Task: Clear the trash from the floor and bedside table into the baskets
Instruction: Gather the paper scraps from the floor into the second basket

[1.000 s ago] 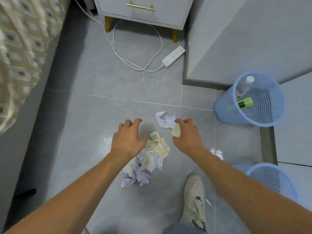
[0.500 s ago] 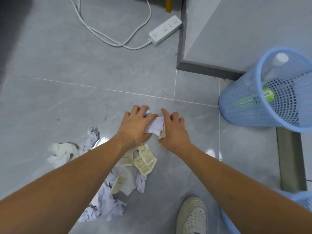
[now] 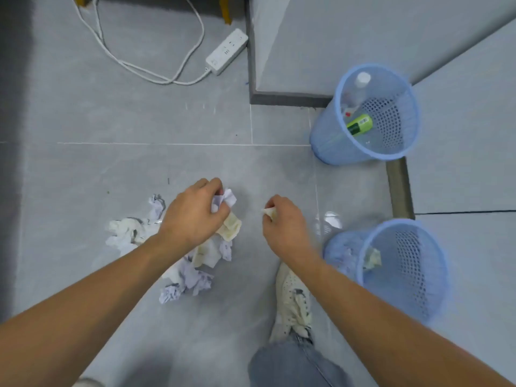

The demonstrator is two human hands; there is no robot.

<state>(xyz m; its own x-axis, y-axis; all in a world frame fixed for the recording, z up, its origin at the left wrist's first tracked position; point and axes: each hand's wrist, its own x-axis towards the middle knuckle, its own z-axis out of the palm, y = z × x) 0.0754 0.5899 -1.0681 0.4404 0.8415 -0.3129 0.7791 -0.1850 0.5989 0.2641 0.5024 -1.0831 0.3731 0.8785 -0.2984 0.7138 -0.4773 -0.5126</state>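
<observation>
A heap of crumpled white, lilac and yellowish paper scraps point(image 3: 192, 270) lies on the grey floor tiles. My left hand point(image 3: 192, 216) is shut on a crumpled white paper ball point(image 3: 227, 198) above the heap's far edge. My right hand point(image 3: 284, 222) pinches a small yellowish paper scrap point(image 3: 269, 211), apart from the left hand. The near blue basket point(image 3: 405, 277), at the right beside my right forearm, holds some crumpled paper. The far blue basket point(image 3: 332, 127) holds a green bottle point(image 3: 360, 124) and a clear plastic bottle.
A white power strip point(image 3: 227, 50) with its looped cable point(image 3: 145, 68) lies at the far side, near the bedside table's yellow legs. A dark wall base point(image 3: 279, 97) runs behind the far basket. My white shoe point(image 3: 293, 300) and a jeans leg stand beside the near basket.
My hands have drawn apart: the left has lifted the white paper ball, the right has moved rightward with its scrap. The view has pulled back, showing both baskets.
</observation>
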